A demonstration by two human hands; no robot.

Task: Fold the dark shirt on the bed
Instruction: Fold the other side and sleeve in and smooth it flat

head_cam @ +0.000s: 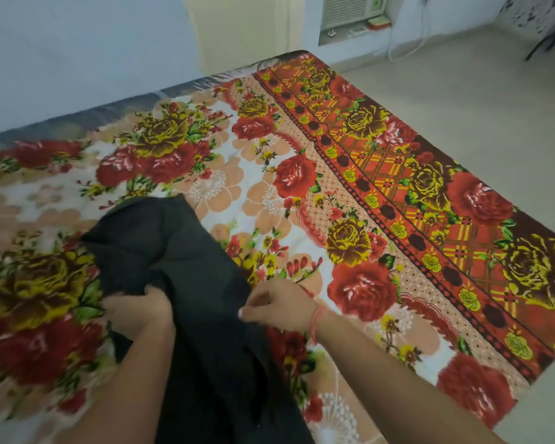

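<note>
The dark shirt [186,283] lay bunched on the near left part of the bed [398,219]. The left hand [138,310] gripped a fistful of it. The right hand [279,304] sat curled at its right edge, though I couldn't tell whether it held cloth. To my eye it wanted spreading flat first, edges drawn apart evenly, before any fold.
</note>
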